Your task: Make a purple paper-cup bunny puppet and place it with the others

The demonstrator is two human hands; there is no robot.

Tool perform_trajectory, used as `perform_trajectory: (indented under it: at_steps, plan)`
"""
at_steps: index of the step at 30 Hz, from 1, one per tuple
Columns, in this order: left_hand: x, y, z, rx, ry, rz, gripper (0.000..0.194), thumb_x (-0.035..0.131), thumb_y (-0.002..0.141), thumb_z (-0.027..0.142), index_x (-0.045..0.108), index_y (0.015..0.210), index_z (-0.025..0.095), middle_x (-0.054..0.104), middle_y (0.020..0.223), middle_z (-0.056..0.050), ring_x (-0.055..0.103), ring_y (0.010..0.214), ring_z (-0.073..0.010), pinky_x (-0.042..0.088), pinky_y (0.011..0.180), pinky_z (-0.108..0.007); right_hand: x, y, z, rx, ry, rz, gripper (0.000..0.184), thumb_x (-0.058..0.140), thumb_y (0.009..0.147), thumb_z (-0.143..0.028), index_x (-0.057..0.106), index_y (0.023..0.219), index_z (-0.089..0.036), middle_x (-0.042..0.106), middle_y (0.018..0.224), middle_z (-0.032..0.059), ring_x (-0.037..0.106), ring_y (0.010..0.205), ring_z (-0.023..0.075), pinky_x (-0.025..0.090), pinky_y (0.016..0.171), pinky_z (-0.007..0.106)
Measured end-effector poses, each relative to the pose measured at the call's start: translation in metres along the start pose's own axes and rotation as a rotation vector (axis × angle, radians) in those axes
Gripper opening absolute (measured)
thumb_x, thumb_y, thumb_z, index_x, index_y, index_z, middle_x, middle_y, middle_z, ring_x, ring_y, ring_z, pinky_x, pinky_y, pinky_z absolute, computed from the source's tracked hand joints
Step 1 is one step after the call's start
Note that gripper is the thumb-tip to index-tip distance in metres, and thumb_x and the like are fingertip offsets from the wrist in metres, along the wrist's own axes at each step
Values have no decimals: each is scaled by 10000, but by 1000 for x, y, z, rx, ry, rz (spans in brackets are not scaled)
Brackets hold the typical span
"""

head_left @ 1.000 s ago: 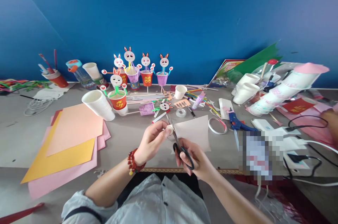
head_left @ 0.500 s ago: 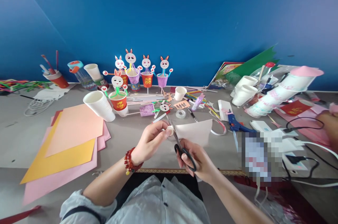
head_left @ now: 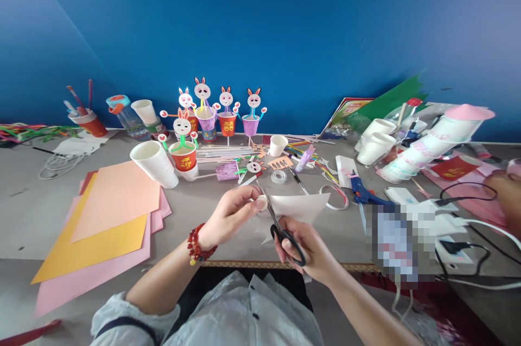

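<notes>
My left hand point(head_left: 232, 215), with a red bead bracelet on the wrist, pinches the edge of a white sheet of paper point(head_left: 301, 206) held above the grey table point(head_left: 32, 226). My right hand point(head_left: 307, 248) grips black-handled scissors point(head_left: 280, 226), whose blades point up into the paper right beside my left fingertips. The paper tilts away to the right.
Stacked orange, yellow and pink sheets point(head_left: 109, 215) lie to the left, with a stack of white cups point(head_left: 153, 162) beyond them. Paper-cup rabbit figures point(head_left: 226, 112) stand at the back. A blue glue gun point(head_left: 362, 191), tape rolls, pens, cables and another person's hand point(head_left: 507, 194) are at right.
The white sheet has turned and tilted flatter in my left hand while the scissors keep cutting. Both hands shifted slightly toward me.
</notes>
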State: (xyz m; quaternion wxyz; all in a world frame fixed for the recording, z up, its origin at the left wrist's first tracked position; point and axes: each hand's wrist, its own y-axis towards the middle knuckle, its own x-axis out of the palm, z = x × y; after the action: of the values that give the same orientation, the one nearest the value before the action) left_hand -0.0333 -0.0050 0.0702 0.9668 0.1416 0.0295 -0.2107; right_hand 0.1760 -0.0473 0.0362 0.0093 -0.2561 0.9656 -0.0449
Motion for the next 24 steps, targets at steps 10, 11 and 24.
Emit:
perform_trajectory:
  at_steps: [10,11,24]
  plan:
    - [21,-1,-14,-36,-279,225,261,623,907,386,558,767,176,577,807,-18,489,749,-133,413,709,-243,12,0,14,-30,69,28,555,564,835,-732,479,817,-184,581,568,-19,370,315,33,257,313,160]
    - [21,-1,-15,-29,-265,228,266,614,914,389,557,764,177,574,800,-16,483,744,-132,411,705,-243,12,0,14,-19,75,28,556,568,831,-733,476,821,-185,585,569,-20,374,310,34,263,311,159]
    - [2,2,-1,16,59,32,293,525,963,390,570,782,164,541,771,-18,455,710,-132,386,666,-246,-3,2,1,22,20,-2,575,637,766,-741,498,800,-184,604,578,-15,429,322,51,347,305,166]
